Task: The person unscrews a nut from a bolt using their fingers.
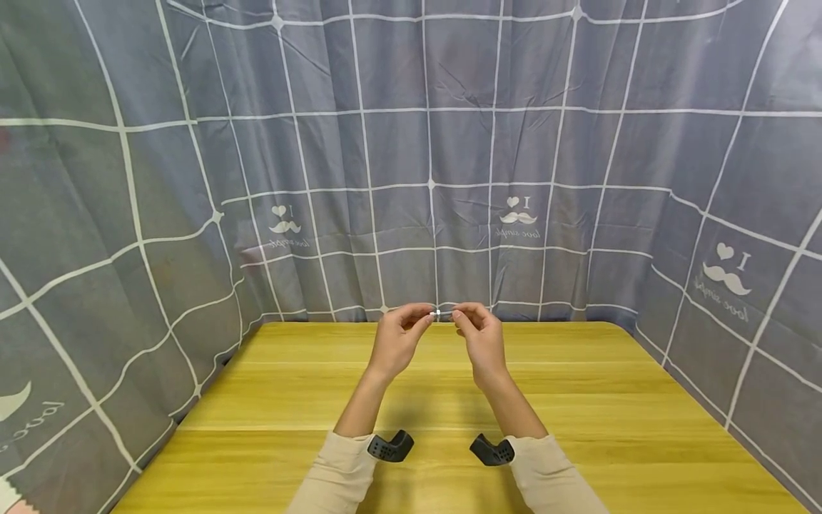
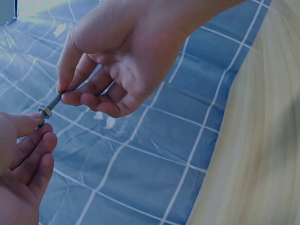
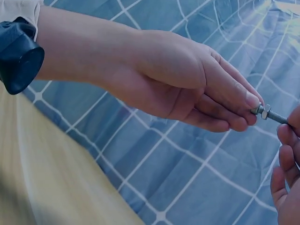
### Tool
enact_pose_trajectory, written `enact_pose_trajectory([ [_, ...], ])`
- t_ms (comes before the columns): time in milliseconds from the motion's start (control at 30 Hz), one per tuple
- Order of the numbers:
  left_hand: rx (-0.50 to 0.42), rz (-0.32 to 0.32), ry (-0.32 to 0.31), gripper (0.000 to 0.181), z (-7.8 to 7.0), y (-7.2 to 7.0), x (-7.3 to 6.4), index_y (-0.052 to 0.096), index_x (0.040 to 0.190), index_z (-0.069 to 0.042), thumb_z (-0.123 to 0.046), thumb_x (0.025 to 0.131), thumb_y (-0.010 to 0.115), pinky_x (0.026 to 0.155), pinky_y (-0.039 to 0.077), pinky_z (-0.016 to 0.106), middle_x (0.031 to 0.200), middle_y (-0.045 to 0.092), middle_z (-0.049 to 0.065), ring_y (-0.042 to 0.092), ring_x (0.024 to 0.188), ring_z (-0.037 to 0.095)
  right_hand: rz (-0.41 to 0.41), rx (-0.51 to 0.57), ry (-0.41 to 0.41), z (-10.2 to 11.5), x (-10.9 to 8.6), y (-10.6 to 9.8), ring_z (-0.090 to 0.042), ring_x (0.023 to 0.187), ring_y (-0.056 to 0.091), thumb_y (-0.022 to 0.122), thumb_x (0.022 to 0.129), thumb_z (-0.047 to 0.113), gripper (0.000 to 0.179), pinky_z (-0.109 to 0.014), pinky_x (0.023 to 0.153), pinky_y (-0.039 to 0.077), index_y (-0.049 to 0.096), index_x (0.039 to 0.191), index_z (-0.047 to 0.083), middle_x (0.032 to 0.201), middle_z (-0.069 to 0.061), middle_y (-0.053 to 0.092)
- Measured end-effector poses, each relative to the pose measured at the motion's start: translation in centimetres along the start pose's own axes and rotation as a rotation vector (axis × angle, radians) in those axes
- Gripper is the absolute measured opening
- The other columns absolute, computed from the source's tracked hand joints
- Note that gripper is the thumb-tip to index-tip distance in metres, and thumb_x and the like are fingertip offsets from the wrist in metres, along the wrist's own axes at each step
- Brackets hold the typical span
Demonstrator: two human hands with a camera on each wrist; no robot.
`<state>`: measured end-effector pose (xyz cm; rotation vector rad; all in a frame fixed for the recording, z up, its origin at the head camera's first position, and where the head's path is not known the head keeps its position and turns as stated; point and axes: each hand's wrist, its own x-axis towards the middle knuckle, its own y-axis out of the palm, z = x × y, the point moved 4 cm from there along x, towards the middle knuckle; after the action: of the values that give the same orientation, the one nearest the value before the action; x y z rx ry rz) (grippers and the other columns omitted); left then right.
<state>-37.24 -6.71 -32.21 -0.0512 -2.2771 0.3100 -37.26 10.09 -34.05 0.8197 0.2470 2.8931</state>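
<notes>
Both hands meet above the table's far edge, a metal bolt [image 1: 447, 312] spanning the small gap between them. A silver hex nut [image 3: 266, 111] sits around the bolt, close to my left fingertips. My left hand [image 1: 394, 346] pinches the end beside the nut between thumb and fingers, hiding most of that end. At the other end, my right hand [image 1: 486, 348] pinches the threaded shank with thumb and forefinger. Its remaining fingers are loosely bent in the left wrist view. Between nut and right fingertips, the bare thread [image 2: 55, 100] shows.
The yellow wood-grain table [image 1: 289, 400] stretches beneath both forearms. Grey curtains [image 1: 398, 150] with white grid lines hang behind and along both sides. Black wrist devices [image 1: 392, 447] sit at the cuffs of the beige sleeves.
</notes>
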Motion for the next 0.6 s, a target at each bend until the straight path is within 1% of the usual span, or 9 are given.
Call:
enact_pose_trajectory([
  [67,-0.004,-0.018,0.016,0.016,-0.4,0.0,0.0,0.077,0.112,0.000,-0.007,0.098,0.072,0.082,0.058,0.038,0.104,0.076,0.009,0.071,0.091,0.024,0.002,0.010,-0.010,0.5,-0.1,0.0,-0.020,0.088,0.062,0.064,0.101,0.001,0.014,-0.029,0.080,0.051,0.065,0.109,-0.011,0.090,-0.003,0.066],
  [167,-0.025,-0.037,0.036,0.016,-0.9,0.0,-0.1,0.076,0.111,0.003,-0.005,0.098,0.072,0.080,0.058,0.042,0.103,0.076,0.013,0.071,0.090,0.029,0.014,0.001,-0.015,1.1,-0.2,0.2,-0.018,0.088,0.064,0.063,0.101,0.001,0.016,-0.028,0.080,0.052,0.065,0.110,-0.012,0.090,-0.003,0.067],
  [300,-0.034,-0.044,0.051,0.016,-1.1,0.2,0.1,0.075,0.110,0.005,-0.003,0.097,0.071,0.080,0.057,0.047,0.104,0.075,0.016,0.070,0.091,0.033,0.062,-0.037,-0.006,1.5,0.1,0.5,-0.016,0.084,0.063,0.063,0.103,0.006,0.019,-0.028,0.080,0.053,0.067,0.110,-0.011,0.090,-0.008,0.069],
  [433,-0.005,-0.046,0.042,0.014,-1.1,0.3,0.4,0.076,0.110,0.001,-0.005,0.098,0.071,0.082,0.057,0.047,0.104,0.075,0.011,0.070,0.092,0.029,0.134,-0.091,-0.004,1.6,0.3,0.8,-0.018,0.087,0.064,0.064,0.105,0.015,0.024,-0.029,0.082,0.054,0.070,0.110,-0.007,0.093,-0.013,0.070],
  [600,0.034,-0.025,0.037,0.013,-0.9,0.5,0.6,0.076,0.109,0.000,-0.007,0.099,0.070,0.084,0.056,0.048,0.103,0.076,0.008,0.070,0.093,0.027,0.162,-0.125,-0.022,1.3,0.7,0.5,-0.021,0.089,0.065,0.066,0.104,0.014,0.020,-0.030,0.085,0.053,0.071,0.109,-0.005,0.092,-0.012,0.071],
])
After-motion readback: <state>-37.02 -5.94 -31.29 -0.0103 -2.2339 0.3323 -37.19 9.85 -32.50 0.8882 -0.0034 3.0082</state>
